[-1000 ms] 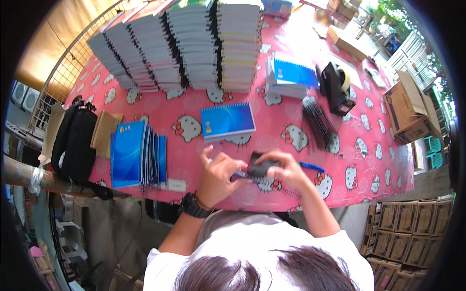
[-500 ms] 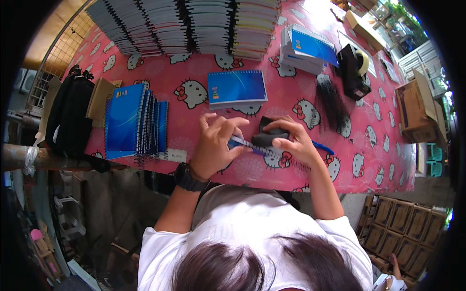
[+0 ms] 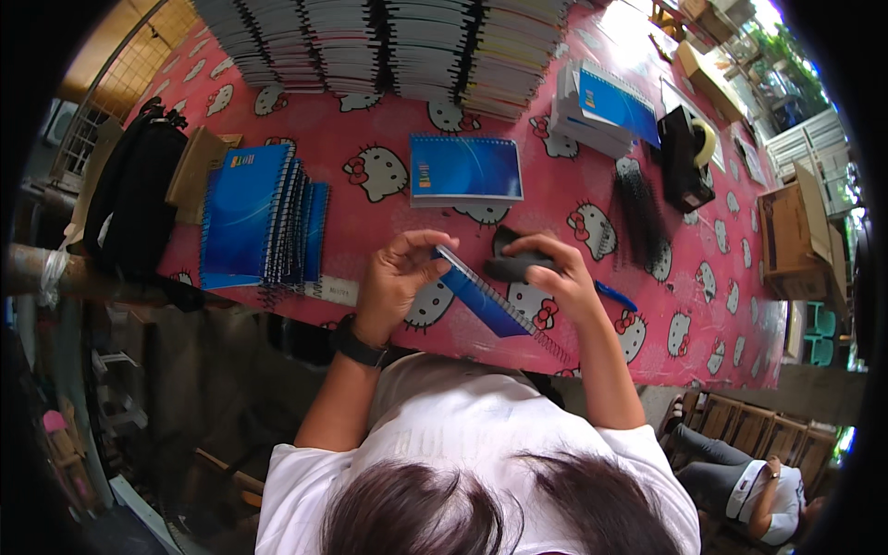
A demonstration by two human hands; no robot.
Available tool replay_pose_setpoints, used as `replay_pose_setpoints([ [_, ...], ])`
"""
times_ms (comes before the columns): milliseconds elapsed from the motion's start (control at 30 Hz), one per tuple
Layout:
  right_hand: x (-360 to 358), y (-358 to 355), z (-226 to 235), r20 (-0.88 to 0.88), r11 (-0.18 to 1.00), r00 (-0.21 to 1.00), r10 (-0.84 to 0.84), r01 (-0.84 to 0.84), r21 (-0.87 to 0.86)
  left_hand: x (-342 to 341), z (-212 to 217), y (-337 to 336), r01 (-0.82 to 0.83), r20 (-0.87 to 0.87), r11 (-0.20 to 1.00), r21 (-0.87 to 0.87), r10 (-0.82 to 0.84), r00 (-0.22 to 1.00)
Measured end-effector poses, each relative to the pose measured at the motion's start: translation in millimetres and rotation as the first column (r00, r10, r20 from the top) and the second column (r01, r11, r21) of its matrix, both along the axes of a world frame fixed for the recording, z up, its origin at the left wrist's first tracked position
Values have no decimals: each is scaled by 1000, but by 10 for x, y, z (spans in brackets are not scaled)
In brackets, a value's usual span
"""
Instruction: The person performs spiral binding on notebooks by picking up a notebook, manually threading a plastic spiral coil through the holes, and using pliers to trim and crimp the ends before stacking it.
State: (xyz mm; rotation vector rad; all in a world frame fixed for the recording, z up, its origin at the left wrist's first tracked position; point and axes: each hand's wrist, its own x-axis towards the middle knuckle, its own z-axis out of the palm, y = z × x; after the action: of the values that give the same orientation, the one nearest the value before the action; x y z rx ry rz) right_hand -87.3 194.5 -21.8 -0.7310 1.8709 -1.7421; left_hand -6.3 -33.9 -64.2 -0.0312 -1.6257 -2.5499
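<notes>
My left hand (image 3: 393, 282) pinches one end of a small blue notebook (image 3: 486, 305) between thumb and fingers. The notebook is tilted with its bound edge upward, and a dark wire coil (image 3: 548, 342) runs along that edge, its loose tail sticking out past the near end. In my right hand (image 3: 560, 273), fingers and thumb close around a dark grey rounded block (image 3: 514, 265) beside the coil; its exact kind is unclear. A blue pen (image 3: 616, 296) lies just right of this hand. Another blue spiral notebook (image 3: 467, 169) lies flat beyond both hands.
Blue spiral notebooks (image 3: 242, 217) lean in a row at left beside a black bag (image 3: 134, 208). Tall paper stacks (image 3: 430, 51) stand at the back. Toward the right are more notebooks (image 3: 597, 120), loose black coils (image 3: 638, 208) and a tape dispenser (image 3: 686, 162). A person (image 3: 768, 490) is at lower right.
The notebook has turned so more of its blue cover shows below the coil. My left fingers have drawn closer together at its end. The person at lower right shows more fully.
</notes>
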Motion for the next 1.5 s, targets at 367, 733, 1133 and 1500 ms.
replay_pose_setpoints([
  [367,108,-158,30,-93,998,996,-17,22,56,31,-8,12,0,37,1000,30,-1,999],
  [733,-68,162,-55,-546,896,814,-197,375,236,42,47,16,29,62,998,-58,-25,998],
  [1133,329,-178,422,-523,966,832,-185,252,59,-66,585,251,113,55,982,-155,-105,993],
  [1500,366,-358,472,-575,952,782,-243,307,15,18,606,270,-44,-94,957,-288,18,995],
])
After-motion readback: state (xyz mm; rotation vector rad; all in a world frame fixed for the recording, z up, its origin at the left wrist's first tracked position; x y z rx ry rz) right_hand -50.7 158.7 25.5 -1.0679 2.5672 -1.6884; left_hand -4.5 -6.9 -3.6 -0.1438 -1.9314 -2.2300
